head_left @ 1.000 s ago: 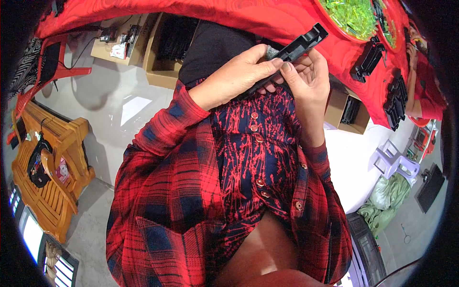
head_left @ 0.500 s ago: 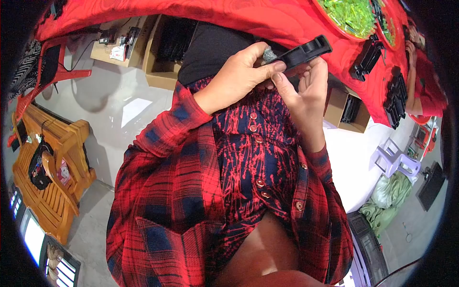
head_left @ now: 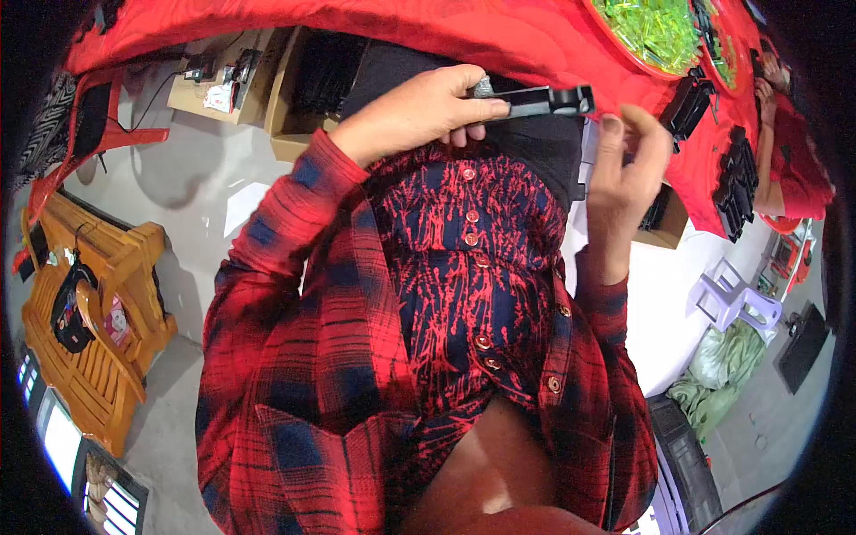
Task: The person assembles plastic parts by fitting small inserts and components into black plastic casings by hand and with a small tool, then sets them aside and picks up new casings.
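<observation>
My left hand [head_left: 428, 109] is closed on a narrow black plastic piece [head_left: 546, 101], pinched between thumb and fingers. The piece sticks out to the right, with a hollowed, curved shape at its far end. A small crinkled silvery-grey bit [head_left: 483, 87] shows at my left fingertips; whether it is a wrap or a separate thing I cannot tell. Just right of the piece and apart from it, my right hand [head_left: 631, 165] is raised, slightly blurred, with thumb and curled fingers apart and nothing visible between them.
The red-covered table [head_left: 374, 16] bears a basin of green translucent pieces [head_left: 646, 34] and stacks of black parts [head_left: 736, 183]. Cardboard boxes [head_left: 283, 134] stand below. A co-worker's red sleeve [head_left: 798, 174] is at right. Also around are a wooden chair [head_left: 107, 294] and a lilac stool [head_left: 736, 299].
My right hand has come off the black plastic piece and moved right. My left hand has shifted slightly left and up, and the piece now lies more level.
</observation>
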`<state>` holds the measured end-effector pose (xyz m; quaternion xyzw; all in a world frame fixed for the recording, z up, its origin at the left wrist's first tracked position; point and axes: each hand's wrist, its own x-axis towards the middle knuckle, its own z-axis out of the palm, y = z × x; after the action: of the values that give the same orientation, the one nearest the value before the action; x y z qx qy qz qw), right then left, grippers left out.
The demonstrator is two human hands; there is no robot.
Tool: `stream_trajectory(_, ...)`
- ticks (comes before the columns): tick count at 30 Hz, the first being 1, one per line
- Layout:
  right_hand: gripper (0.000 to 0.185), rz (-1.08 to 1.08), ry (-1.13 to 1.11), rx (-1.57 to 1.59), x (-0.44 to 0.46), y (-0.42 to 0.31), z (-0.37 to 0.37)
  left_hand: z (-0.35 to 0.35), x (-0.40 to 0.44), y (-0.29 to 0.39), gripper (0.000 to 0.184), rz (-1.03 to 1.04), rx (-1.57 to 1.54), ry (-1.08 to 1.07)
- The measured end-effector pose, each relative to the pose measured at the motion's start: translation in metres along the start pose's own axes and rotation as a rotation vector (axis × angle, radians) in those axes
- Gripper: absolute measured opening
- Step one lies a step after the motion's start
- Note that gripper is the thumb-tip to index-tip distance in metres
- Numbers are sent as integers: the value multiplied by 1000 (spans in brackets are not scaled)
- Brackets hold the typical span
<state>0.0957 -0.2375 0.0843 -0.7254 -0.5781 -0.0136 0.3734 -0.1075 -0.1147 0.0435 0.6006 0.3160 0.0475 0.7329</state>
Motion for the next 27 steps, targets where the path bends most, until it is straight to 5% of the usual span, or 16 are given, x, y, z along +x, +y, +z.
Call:
stream_trajectory(3, 30, -253, 99, -131, 12, -1, -3, -14, -2, 5, 29, 12, 264, -97)
stream_trajectory(5, 32, 135, -450, 211, 4, -10, -9, -17, -3, 11, 28, 8, 352, -167)
stream_trajectory(6, 34, 211, -549, 224, 1, -14, -8, -20, -3, 14, 27, 3, 435, -236)
stream_trajectory(11, 28, 365, -585, 368, -4, -16, -4, -33, -2, 20, 22, -61, 401, -381)
stream_trajectory(15, 25, 502, -587, 397, -5, -16, -5, -45, -2, 20, 30, 89, 465, -363)
stream_trajectory(17, 25, 549, -530, 456, -5, -18, -6, -47, -10, 30, 36, 313, 381, -111)
stream_trajectory(19, 25, 590, -474, 519, -5, -19, -5, -45, -18, 47, 36, 633, 542, 398)
stream_trajectory(21, 26, 598, -334, 530, -4, -18, -4, -25, -37, 70, 37, 522, 168, 879)
stream_trajectory(23, 27, 582, -285, 553, -4, -20, -1, -33, -32, 23, 31, 723, 130, 1203)
stream_trajectory(27, 28, 592, -59, 675, -10, -27, 16, 19, -34, -4, 39, 461, -286, 938)
